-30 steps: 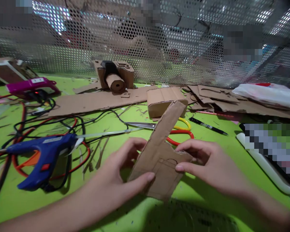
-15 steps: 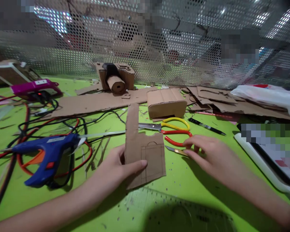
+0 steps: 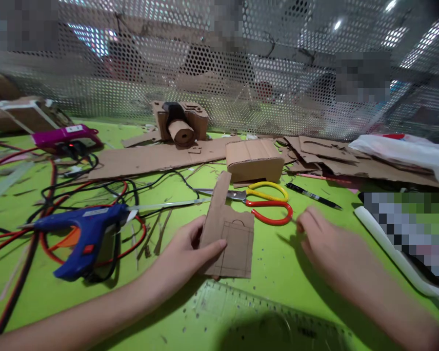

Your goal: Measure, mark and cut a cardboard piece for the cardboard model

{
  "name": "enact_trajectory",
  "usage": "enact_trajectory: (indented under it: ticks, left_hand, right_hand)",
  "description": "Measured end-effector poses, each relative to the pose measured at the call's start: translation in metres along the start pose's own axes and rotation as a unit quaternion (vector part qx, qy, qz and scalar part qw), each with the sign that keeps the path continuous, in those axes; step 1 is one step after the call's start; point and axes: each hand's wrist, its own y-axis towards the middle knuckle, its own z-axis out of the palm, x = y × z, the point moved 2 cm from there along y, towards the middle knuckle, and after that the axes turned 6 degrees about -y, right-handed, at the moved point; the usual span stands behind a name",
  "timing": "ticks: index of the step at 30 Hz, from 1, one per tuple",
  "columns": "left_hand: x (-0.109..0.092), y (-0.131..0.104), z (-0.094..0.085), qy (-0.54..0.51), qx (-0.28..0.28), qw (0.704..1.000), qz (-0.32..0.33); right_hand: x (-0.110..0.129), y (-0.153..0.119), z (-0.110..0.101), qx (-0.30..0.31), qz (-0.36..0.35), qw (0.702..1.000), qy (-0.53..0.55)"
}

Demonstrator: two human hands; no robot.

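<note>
My left hand (image 3: 201,248) holds an L-shaped piece of cardboard (image 3: 237,248), thumb on its face and fingers behind. Pencil lines mark a rectangle with a small arc on top. My right hand (image 3: 318,234) is closed on a small craft knife (image 3: 295,222); just its tip shows at the fingers and the hand is blurred. Beyond the cardboard lie scissors (image 3: 267,197) with one yellow and one red handle, their blades partly hidden behind it. A clear plastic ruler (image 3: 263,302) lies flat in front of the hands.
A blue glue gun (image 3: 84,234) lies on the left among tangled cables, near a purple power strip (image 3: 68,139). Further back stand a cardboard camera model (image 3: 183,122) and a cardboard box (image 3: 254,161). A black pen (image 3: 312,196) and a white-edged device (image 3: 388,258) are at right.
My right hand has picked up the craft knife from the table and drawn it rightward. The cardboard in my left hand has tilted, its strip leaning right.
</note>
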Motion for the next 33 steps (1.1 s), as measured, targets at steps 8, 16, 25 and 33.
enact_trajectory:
  ticks: [8, 16, 25, 33]
  left_hand:
    - [-0.008, 0.001, -0.003, 0.111, -0.011, 0.991, 0.068]
    - [-0.006, 0.002, -0.014, 0.217, -0.038, 0.969, 0.112]
    - [0.004, -0.031, -0.005, 0.273, -0.004, 0.959, 0.08]
    - [0.016, -0.053, 0.0, 0.489, -0.017, 0.84, 0.237]
  right_hand:
    - [0.053, -0.045, 0.018, 0.125, -0.113, 0.971, 0.171]
    - [0.033, -0.048, 0.008, 0.164, -0.054, 0.957, 0.231]
    - [-0.013, -0.012, -0.014, 0.075, 0.031, 0.935, 0.345]
    - [0.001, 0.011, -0.009, 0.135, -0.045, 0.928, 0.344]
